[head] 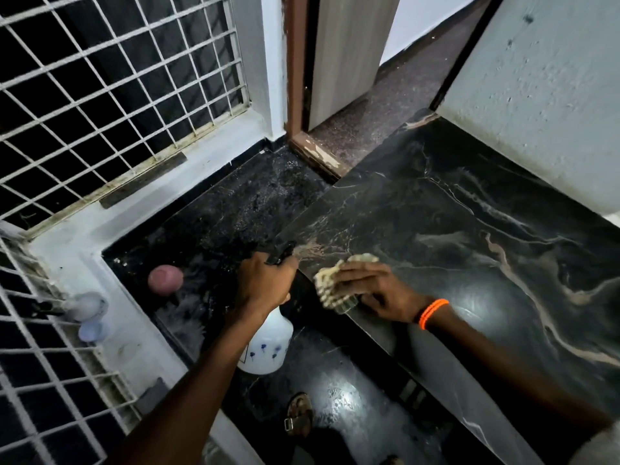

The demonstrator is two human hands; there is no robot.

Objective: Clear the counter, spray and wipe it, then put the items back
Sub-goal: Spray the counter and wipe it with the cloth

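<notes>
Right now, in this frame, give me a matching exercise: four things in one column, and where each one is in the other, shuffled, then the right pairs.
Things:
1. spray bottle
2. cloth
3. pink round object
4. orange band

Places:
A. on the right wrist
B. on the lower dark ledge near the grille
C. gripped in the left hand
D. under the right hand, at the counter edge

Pairs: 1-C, 2-D, 3-B, 4-A
</notes>
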